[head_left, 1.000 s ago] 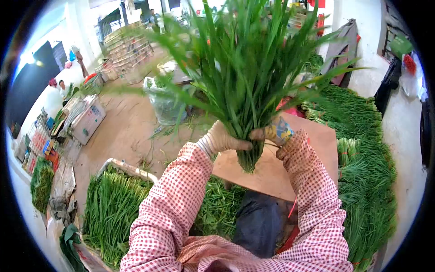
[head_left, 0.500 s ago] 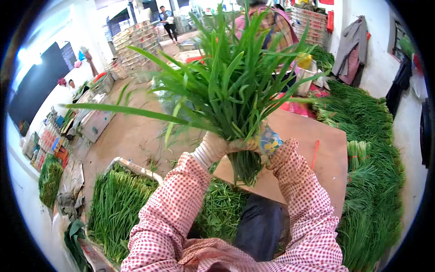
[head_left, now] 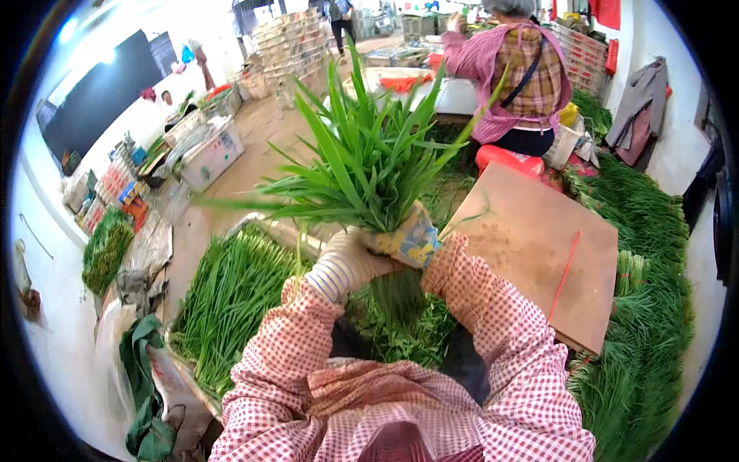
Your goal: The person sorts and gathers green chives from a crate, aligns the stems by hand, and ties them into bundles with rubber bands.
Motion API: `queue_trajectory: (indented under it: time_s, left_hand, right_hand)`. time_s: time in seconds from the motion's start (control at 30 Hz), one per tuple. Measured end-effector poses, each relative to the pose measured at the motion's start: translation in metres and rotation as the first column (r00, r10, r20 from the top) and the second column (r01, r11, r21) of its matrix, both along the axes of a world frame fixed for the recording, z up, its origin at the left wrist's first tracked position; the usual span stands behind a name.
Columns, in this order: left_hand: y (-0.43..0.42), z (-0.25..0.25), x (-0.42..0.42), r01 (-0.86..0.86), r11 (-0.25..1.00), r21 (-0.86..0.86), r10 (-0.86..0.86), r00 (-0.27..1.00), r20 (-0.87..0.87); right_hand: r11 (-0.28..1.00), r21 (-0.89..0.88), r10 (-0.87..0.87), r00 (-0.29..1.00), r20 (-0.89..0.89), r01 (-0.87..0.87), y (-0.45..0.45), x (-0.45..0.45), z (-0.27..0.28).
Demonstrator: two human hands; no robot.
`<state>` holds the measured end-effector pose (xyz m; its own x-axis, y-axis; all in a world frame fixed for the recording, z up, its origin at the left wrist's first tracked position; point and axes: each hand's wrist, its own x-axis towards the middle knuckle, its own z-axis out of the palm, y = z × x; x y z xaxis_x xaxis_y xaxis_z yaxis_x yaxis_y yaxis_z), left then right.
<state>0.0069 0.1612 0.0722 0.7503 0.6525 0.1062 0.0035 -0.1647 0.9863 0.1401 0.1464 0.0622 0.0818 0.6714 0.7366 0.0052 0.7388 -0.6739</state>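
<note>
My left hand [head_left: 346,266], in a whitish glove with a striped cuff, is closed round a bunch of garlic chives [head_left: 369,181]. Gripping the same bunch from the other side is my right hand [head_left: 416,239], in a glove with a blue and yellow pattern. The long flat leaves fan up and away from me, and the lower ends hang blurred below my hands. Beneath the bunch lie loose green leaves [head_left: 412,331]. To the right, a brown board [head_left: 516,223] carries a thin red strip [head_left: 566,273].
A crate of chives [head_left: 231,292] stands at left; its pale rim passes near my left hand. Bundled chives [head_left: 639,346] are piled along the right wall. A person in pink plaid [head_left: 527,77] sits ahead with their back to me. Stacked crates [head_left: 292,50] stand farther off.
The bunch has come lower and nearer to me, still in both hands. The view has shifted, so more of the board and the seated person shows.
</note>
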Motion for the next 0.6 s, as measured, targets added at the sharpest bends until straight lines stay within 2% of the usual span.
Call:
queue_trajectory:
  time_s: [0.03, 0.07, 0.1, 0.13, 0.17, 0.2, 0.23, 0.27, 0.3, 0.33, 0.37, 0.4, 0.43, 0.5, 0.6]
  left_hand:
    - [-0.014, 0.017, -0.015, -0.074, 0.956, 0.285, 0.188, 0.898, -0.398]
    - [-0.03, 0.039, -0.025, -0.002, 0.837, 0.547, 0.431, 0.619, -0.656]
    - [-0.038, 0.039, -0.043, -0.073, 0.729, 0.68, 0.376, 0.873, -0.31]
    - [-0.047, 0.043, -0.058, -0.154, 0.873, 0.462, 0.327, 0.888, -0.323]
    - [-0.047, 0.039, -0.074, -0.242, 0.965, 0.105, 0.264, 0.891, -0.369]
    - [-0.05, 0.038, -0.085, -0.311, 0.913, -0.266, 0.194, 0.902, -0.386]
    - [-0.06, 0.036, -0.091, -0.251, 0.855, -0.453, 0.141, 0.954, -0.263]
    - [-0.068, 0.032, -0.096, -0.169, 0.83, -0.532, 0.105, 0.983, -0.149]
    - [-0.073, 0.02, -0.097, -0.081, 0.819, -0.567, 0.063, 0.997, -0.052]
    - [-0.076, 0.006, -0.098, -0.03, 0.816, -0.577, 0.04, 0.999, 0.006]
    - [-0.077, -0.004, -0.101, 0.003, 0.822, -0.57, 0.023, 0.999, 0.037]
    - [-0.077, -0.019, -0.103, 0.035, 0.824, -0.565, -0.008, 0.999, 0.05]
    - [-0.076, -0.032, -0.105, 0.064, 0.827, -0.559, -0.039, 0.998, 0.056]
    - [-0.071, -0.059, -0.112, 0.112, 0.835, -0.539, -0.1, 0.994, 0.051]
    - [-0.06, -0.092, -0.12, 0.144, 0.859, -0.492, -0.158, 0.987, 0.012]
  right_hand:
    - [0.997, -0.053, 0.061, 0.997, 0.046, -0.059, 0.001, 0.002, 0.002]
    - [0.988, -0.107, 0.125, 0.988, 0.088, -0.115, 0.004, 0.005, 0.004]
    - [0.972, -0.162, 0.193, 0.974, 0.122, -0.173, 0.007, 0.008, 0.007]
    - [0.95, -0.21, 0.261, 0.955, 0.138, -0.229, 0.011, 0.011, 0.008]
    - [0.926, -0.232, 0.332, 0.935, 0.122, -0.298, 0.014, 0.011, 0.012]
    - [0.892, -0.224, 0.412, 0.91, 0.043, -0.393, 0.017, 0.008, 0.016]
    - [0.837, -0.136, 0.513, 0.846, -0.143, -0.53, 0.016, -0.001, 0.017]
    - [0.763, -0.017, 0.613, 0.731, -0.3, -0.647, 0.013, -0.011, 0.02]
    - [0.858, -0.1, 0.512, 0.854, 0.09, -0.504, -0.01, -0.017, 0.052]
    - [0.926, 0.022, 0.331, 0.839, 0.431, -0.376, -0.02, -0.032, 0.051]
    - [0.934, 0.266, -0.006, 0.732, 0.681, -0.239, -0.029, -0.046, 0.05]
    - [0.835, 0.517, -0.316, 0.604, 0.731, -0.188, -0.038, -0.061, 0.049]
    - [0.862, 0.384, -0.22, 0.438, 0.872, -0.33, -0.048, -0.08, 0.027]
    - [0.787, 0.476, -0.196, 0.572, 0.797, -0.393, -0.083, -0.087, -0.015]
    - [0.793, 0.331, 0.014, 0.558, 0.829, -0.511, -0.096, -0.081, -0.028]
